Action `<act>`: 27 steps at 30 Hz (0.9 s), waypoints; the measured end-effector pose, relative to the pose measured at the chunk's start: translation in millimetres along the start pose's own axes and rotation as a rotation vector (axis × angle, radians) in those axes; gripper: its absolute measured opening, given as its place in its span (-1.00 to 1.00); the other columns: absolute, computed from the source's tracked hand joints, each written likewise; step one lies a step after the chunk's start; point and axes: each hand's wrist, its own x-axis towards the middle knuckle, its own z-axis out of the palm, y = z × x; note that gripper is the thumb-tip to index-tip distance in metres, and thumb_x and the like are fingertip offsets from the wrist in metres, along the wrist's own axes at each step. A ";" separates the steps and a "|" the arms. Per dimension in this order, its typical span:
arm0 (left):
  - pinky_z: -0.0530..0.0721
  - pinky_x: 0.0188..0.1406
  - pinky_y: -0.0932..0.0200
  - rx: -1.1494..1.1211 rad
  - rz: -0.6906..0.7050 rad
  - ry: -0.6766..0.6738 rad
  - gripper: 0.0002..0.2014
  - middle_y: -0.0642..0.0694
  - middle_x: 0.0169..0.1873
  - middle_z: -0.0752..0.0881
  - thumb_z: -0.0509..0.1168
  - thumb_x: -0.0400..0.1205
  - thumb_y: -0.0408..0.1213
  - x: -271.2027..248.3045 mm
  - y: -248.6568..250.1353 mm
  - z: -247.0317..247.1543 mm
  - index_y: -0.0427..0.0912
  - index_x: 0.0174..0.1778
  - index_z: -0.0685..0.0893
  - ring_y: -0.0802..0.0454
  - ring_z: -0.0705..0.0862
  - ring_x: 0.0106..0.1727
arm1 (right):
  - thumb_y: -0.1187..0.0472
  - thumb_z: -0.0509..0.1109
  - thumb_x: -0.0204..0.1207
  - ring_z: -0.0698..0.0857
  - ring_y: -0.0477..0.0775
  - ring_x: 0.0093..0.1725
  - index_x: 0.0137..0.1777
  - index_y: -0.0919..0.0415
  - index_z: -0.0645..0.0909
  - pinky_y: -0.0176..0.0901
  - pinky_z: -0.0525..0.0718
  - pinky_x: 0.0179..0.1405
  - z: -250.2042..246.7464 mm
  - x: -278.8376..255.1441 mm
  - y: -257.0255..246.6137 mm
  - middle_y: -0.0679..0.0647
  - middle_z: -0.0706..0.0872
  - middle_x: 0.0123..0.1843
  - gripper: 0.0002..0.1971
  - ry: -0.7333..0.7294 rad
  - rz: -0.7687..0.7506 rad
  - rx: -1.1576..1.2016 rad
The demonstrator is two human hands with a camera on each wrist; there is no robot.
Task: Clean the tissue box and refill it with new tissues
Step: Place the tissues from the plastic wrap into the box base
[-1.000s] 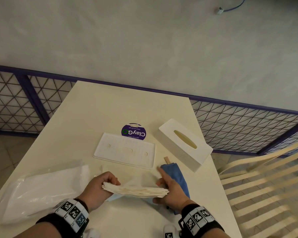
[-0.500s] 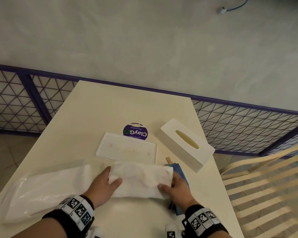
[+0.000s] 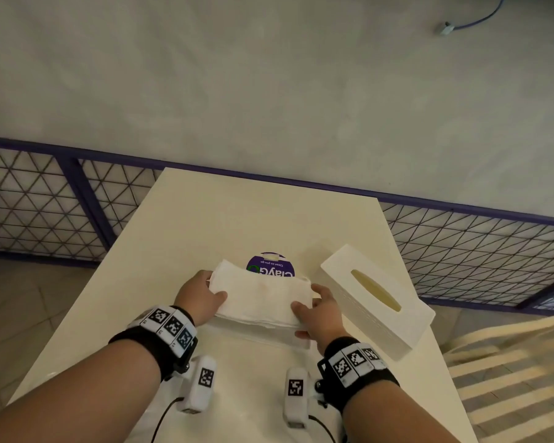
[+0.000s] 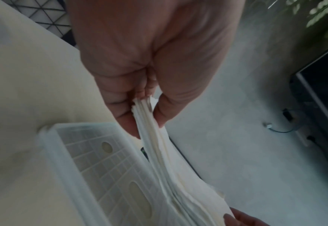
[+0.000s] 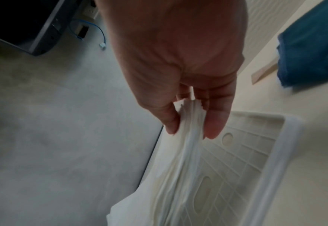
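Observation:
A stack of white tissues hangs between my two hands just above the white ribbed base tray, whose near edge shows under the stack. My left hand pinches the stack's left end between thumb and fingers. My right hand pinches the right end the same way. The tissue stack sags toward the base tray. The white tissue box cover, slot up, stands to the right on the table.
A purple round sticker lies beyond the tissues. A blue cloth and a wooden stick lie near my right hand. A slatted chair stands right of the table, and a purple mesh railing runs behind it.
Both hands turned the tissue stack flat side up and carried it forward, from near the table's front to over the base tray. The blue cloth is now hidden in the head view.

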 end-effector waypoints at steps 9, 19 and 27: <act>0.52 0.32 0.06 0.047 0.070 0.010 -0.46 -0.13 0.46 0.47 0.33 0.62 -0.17 -9.0 -13.6 -28.5 -0.14 0.52 0.38 -0.05 0.55 0.38 | 0.00 0.44 0.45 0.61 0.11 0.31 0.45 -0.01 0.41 0.01 0.55 0.35 8.2 4.1 19.3 0.02 0.55 0.41 -0.43 0.149 -0.090 -0.447; 0.24 0.48 -0.21 0.466 -0.019 0.190 -0.56 0.07 0.48 0.47 0.08 0.64 0.14 -106.4 -132.1 -81.9 0.13 0.41 0.50 0.00 0.36 0.52 | 0.25 0.26 0.56 0.65 0.01 -0.02 0.17 0.13 0.68 -0.51 0.48 -0.09 95.4 -56.9 4.7 -0.02 0.69 0.00 -0.75 -0.415 -0.403 -0.628; -0.16 0.52 -0.33 0.580 -0.096 0.139 -0.24 0.14 0.66 0.10 -0.41 0.48 0.32 -137.6 -175.0 -77.8 0.25 0.61 0.18 -0.04 -0.12 0.69 | 0.06 0.26 0.58 0.51 0.23 0.31 0.54 -0.16 0.35 -0.06 0.48 0.40 164.3 -73.2 -15.2 0.20 0.38 0.31 -0.49 -0.702 -0.526 -0.958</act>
